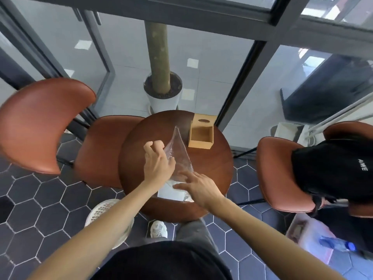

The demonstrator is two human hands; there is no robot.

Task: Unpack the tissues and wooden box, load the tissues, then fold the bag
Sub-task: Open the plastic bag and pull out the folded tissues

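A clear plastic bag point(178, 156) lies crumpled in the middle of the round wooden table point(214, 170), one corner pointing away from me. My left hand point(158, 161) has curled fingers and holds the bag's left edge by the thumb side. My right hand point(198, 187) rests with straight fingers on the bag's near end, over a white tissue pack point(169, 193) at the table's front. The open wooden box point(201, 137) stands at the back right of the table, its slotted lid point(203, 120) lying just behind it.
Brown chairs stand to the left point(40, 122) and right point(282, 178); the right one carries a black bag point(331, 168). A potted trunk point(161, 93) stands behind the table by glass walls. A white basket point(105, 211) sits on the floor at my left.
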